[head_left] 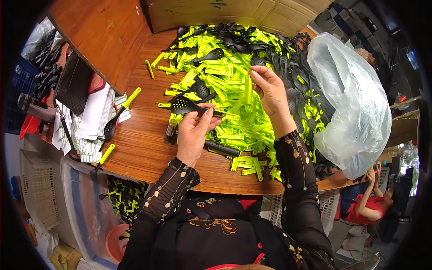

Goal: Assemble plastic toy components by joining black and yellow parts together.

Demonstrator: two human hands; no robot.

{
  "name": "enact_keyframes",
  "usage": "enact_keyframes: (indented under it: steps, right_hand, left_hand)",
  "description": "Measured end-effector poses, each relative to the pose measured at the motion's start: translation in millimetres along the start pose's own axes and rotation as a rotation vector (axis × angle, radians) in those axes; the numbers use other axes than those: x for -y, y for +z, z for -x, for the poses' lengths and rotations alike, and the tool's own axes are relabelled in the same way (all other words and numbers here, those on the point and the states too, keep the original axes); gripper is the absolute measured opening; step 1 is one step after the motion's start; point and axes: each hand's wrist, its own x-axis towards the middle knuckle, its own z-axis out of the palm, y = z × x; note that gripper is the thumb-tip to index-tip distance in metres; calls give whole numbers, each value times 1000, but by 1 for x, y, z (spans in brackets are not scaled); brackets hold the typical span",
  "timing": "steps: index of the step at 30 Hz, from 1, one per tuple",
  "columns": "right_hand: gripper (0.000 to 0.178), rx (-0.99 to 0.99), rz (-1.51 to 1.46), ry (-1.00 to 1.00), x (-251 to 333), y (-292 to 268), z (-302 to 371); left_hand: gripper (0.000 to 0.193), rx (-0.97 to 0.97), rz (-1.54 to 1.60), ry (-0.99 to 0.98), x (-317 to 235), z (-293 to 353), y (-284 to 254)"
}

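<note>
My left hand (194, 136) is closed on a black slotted spoon (183, 105), its holed bowl pointing left and its bare black shank pointing right. Between the thumb and fingers of my right hand (270, 92) hangs a lime-green handle (248, 90), upright and apart from the spoon. Below both hands spreads a big heap of loose lime-green handles (234, 130). Black spoon heads (213, 54) lie along its far side, with more on its right. Beside my left hand, a dark cylindrical tool (221, 148) lies partly among the handles.
A wooden board (103, 36) and cardboard (202, 18) bound the table's far side. At right bulges a clear plastic bag (351, 103). Spoons with green handles (107, 154) rest at the left edge, near papers (96, 114). Below stands a plastic-lined bin (78, 202). Another person (371, 202) sits at far right.
</note>
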Motion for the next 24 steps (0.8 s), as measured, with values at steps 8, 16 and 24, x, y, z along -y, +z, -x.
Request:
enact_keyframes:
  steps: [8,16,24]
  right_hand:
    - [19,29,-58,-20,-6,23,25]
    - [20,23,710,-531,-7,32,61]
    - [22,103,1098,-563,-12,-6,89]
  left_hand:
    - [24,16,8,-29,0,0,1]
    - [19,4,164,-40,1,-4,-9]
    - [22,-98,129,69,-2,-3,-5]
